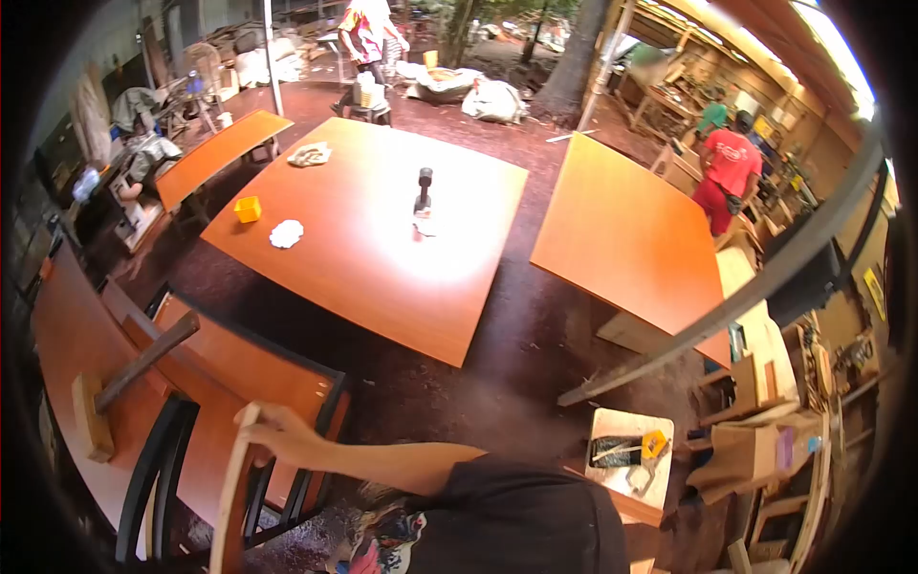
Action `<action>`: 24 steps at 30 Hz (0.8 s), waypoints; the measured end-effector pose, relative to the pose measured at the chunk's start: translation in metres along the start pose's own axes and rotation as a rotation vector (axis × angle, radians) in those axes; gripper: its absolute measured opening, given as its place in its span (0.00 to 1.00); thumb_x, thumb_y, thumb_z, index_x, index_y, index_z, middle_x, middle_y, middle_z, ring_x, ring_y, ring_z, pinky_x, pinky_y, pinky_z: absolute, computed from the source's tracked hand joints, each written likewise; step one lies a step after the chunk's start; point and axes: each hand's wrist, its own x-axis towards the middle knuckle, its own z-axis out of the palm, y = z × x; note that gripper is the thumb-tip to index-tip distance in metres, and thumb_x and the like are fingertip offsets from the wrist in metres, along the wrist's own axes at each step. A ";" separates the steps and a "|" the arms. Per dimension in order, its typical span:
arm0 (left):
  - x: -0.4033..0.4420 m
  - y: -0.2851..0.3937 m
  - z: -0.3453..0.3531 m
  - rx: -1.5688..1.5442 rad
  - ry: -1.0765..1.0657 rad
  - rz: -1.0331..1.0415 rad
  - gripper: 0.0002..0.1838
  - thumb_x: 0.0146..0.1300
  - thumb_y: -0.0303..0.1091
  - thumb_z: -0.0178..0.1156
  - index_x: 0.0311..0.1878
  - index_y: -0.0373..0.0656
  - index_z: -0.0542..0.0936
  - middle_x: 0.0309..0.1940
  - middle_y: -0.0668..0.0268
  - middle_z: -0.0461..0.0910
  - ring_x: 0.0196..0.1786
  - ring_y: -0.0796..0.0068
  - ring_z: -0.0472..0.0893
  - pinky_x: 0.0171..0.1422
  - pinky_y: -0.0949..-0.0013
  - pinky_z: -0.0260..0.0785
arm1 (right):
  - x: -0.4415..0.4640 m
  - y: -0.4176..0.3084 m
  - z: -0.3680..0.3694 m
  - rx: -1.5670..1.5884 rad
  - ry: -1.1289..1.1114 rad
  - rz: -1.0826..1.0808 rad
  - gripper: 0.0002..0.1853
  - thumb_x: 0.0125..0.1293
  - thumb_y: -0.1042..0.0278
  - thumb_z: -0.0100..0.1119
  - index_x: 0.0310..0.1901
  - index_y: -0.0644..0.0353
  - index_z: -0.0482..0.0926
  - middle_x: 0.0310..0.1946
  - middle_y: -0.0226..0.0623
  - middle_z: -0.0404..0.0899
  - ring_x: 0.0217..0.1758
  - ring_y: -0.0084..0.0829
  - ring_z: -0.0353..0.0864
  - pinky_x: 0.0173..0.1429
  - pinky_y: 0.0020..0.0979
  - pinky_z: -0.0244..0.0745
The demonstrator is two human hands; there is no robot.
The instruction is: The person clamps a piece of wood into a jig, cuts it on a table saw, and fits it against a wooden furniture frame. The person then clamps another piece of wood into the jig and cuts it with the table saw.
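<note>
At the lower left of the frame, the person's right hand has its grip closed near the top of a wooden strip, seemingly to steady it beside the black frame; the left grip's state cannot be told.

A pale sack lies near a tree trunk, left of a red-shirted person.

The bottom edge is cutting off the wooden strip and the dark shirt, while the top edge is cropping the far person. Glare is washing out part of the central worktop. The slanting pole is covering some of the right-hand worktop; the distant clutter is blurring beyond recognition.
</note>
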 end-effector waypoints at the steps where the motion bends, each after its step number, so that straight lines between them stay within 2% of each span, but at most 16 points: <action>1: -0.020 0.111 0.033 -0.269 -0.003 -0.107 0.24 0.75 0.41 0.61 0.60 0.28 0.75 0.44 0.51 0.79 0.43 0.65 0.76 0.45 0.60 0.74 | -0.013 -0.009 -0.017 -0.003 0.047 0.011 0.13 0.73 0.64 0.59 0.55 0.59 0.78 0.40 0.33 0.83 0.30 0.23 0.83 0.33 0.26 0.83; 2: -0.031 0.082 0.045 -0.159 -0.085 -0.257 0.24 0.76 0.44 0.59 0.57 0.26 0.77 0.46 0.49 0.80 0.45 0.64 0.76 0.48 0.58 0.73 | -0.020 -0.007 -0.041 -0.110 0.120 0.046 0.13 0.74 0.62 0.60 0.53 0.59 0.78 0.39 0.33 0.82 0.30 0.23 0.84 0.34 0.27 0.83; 3: -0.043 0.079 0.056 -0.148 -0.209 -0.352 0.27 0.77 0.46 0.57 0.58 0.26 0.77 0.49 0.46 0.80 0.47 0.63 0.76 0.51 0.55 0.71 | -0.030 -0.006 -0.071 -0.169 0.110 0.078 0.14 0.74 0.58 0.61 0.51 0.59 0.79 0.37 0.32 0.82 0.32 0.23 0.84 0.35 0.27 0.83; 4: -0.056 0.084 0.072 -0.258 -0.287 -0.425 0.29 0.77 0.48 0.57 0.63 0.28 0.75 0.54 0.46 0.79 0.53 0.61 0.77 0.57 0.54 0.71 | -0.047 -0.018 -0.089 -0.179 0.121 0.047 0.14 0.74 0.56 0.62 0.49 0.59 0.79 0.36 0.31 0.81 0.32 0.23 0.83 0.37 0.26 0.83; 5: -0.070 0.065 0.088 -0.144 -0.303 -0.629 0.29 0.77 0.46 0.57 0.68 0.29 0.72 0.58 0.49 0.78 0.57 0.61 0.77 0.60 0.58 0.72 | -0.068 -0.033 -0.101 -0.162 0.155 0.059 0.15 0.74 0.55 0.62 0.49 0.59 0.79 0.35 0.30 0.81 0.34 0.23 0.83 0.39 0.27 0.83; 8: -0.114 0.024 0.153 -0.353 -0.395 -0.729 0.31 0.75 0.50 0.54 0.67 0.31 0.72 0.60 0.49 0.77 0.62 0.59 0.76 0.65 0.57 0.71 | -0.125 -0.069 -0.134 -0.254 0.242 0.065 0.15 0.74 0.56 0.62 0.50 0.60 0.77 0.38 0.31 0.81 0.37 0.24 0.83 0.42 0.29 0.83; 10: -0.132 0.020 0.179 -0.470 -0.454 -0.783 0.32 0.74 0.52 0.51 0.67 0.32 0.72 0.61 0.50 0.75 0.65 0.58 0.74 0.69 0.57 0.69 | -0.149 -0.086 -0.156 -0.274 0.290 0.034 0.15 0.74 0.58 0.62 0.51 0.61 0.77 0.39 0.32 0.81 0.39 0.24 0.83 0.43 0.30 0.83; 13: -0.145 0.093 0.209 -0.686 -0.709 -0.831 0.30 0.74 0.51 0.51 0.65 0.33 0.73 0.62 0.52 0.73 0.64 0.59 0.75 0.68 0.56 0.69 | -0.172 -0.109 -0.190 -0.296 0.322 -0.091 0.14 0.75 0.61 0.62 0.53 0.62 0.77 0.40 0.34 0.81 0.39 0.25 0.84 0.44 0.30 0.83; 15: -0.153 0.156 0.240 -0.873 -0.766 -1.025 0.27 0.75 0.50 0.52 0.62 0.34 0.75 0.61 0.53 0.74 0.63 0.59 0.75 0.67 0.56 0.68 | -0.182 -0.135 -0.214 -0.345 0.298 -0.229 0.13 0.75 0.63 0.61 0.53 0.62 0.76 0.40 0.35 0.81 0.39 0.25 0.84 0.44 0.31 0.82; 16: -0.162 0.186 0.256 -0.873 -0.807 -1.038 0.26 0.75 0.50 0.52 0.61 0.35 0.75 0.59 0.55 0.75 0.62 0.61 0.76 0.67 0.58 0.68 | -0.186 -0.156 -0.228 -0.406 0.357 -0.202 0.13 0.75 0.64 0.61 0.53 0.63 0.77 0.40 0.35 0.81 0.39 0.26 0.84 0.45 0.32 0.82; 17: -0.171 0.211 0.272 -0.862 -0.839 -1.051 0.24 0.76 0.49 0.52 0.60 0.37 0.76 0.57 0.58 0.76 0.60 0.62 0.77 0.66 0.59 0.68 | -0.186 -0.182 -0.240 -0.376 0.458 -0.175 0.10 0.74 0.67 0.61 0.49 0.64 0.76 0.35 0.34 0.79 0.36 0.25 0.82 0.41 0.30 0.79; 18: -0.184 0.228 0.288 -0.819 -0.881 -0.983 0.22 0.77 0.49 0.51 0.59 0.39 0.77 0.54 0.61 0.77 0.58 0.65 0.77 0.65 0.60 0.68 | -0.190 -0.191 -0.272 -0.431 0.526 -0.180 0.11 0.73 0.68 0.61 0.51 0.65 0.77 0.37 0.36 0.82 0.36 0.25 0.82 0.41 0.31 0.80; 19: -0.197 0.246 0.306 -0.787 -0.929 -0.914 0.20 0.78 0.48 0.51 0.58 0.42 0.77 0.52 0.64 0.78 0.56 0.67 0.77 0.63 0.61 0.69 | -0.195 -0.210 -0.294 -0.354 0.538 -0.273 0.14 0.73 0.66 0.62 0.53 0.66 0.77 0.40 0.39 0.84 0.36 0.25 0.83 0.41 0.30 0.80; 22: -0.243 0.323 0.359 -0.775 -1.043 -0.822 0.18 0.78 0.47 0.52 0.56 0.43 0.78 0.49 0.68 0.78 0.53 0.71 0.77 0.61 0.63 0.69 | -0.222 -0.265 -0.366 -0.304 0.588 -0.334 0.16 0.73 0.64 0.65 0.52 0.68 0.76 0.41 0.42 0.83 0.38 0.28 0.85 0.44 0.30 0.82; 24: -0.269 0.367 0.392 -0.753 -1.077 -0.840 0.18 0.78 0.47 0.53 0.57 0.43 0.78 0.49 0.67 0.78 0.53 0.71 0.77 0.61 0.63 0.69 | -0.244 -0.298 -0.401 -0.290 0.632 -0.337 0.18 0.72 0.64 0.66 0.52 0.69 0.76 0.41 0.42 0.83 0.39 0.28 0.85 0.46 0.30 0.83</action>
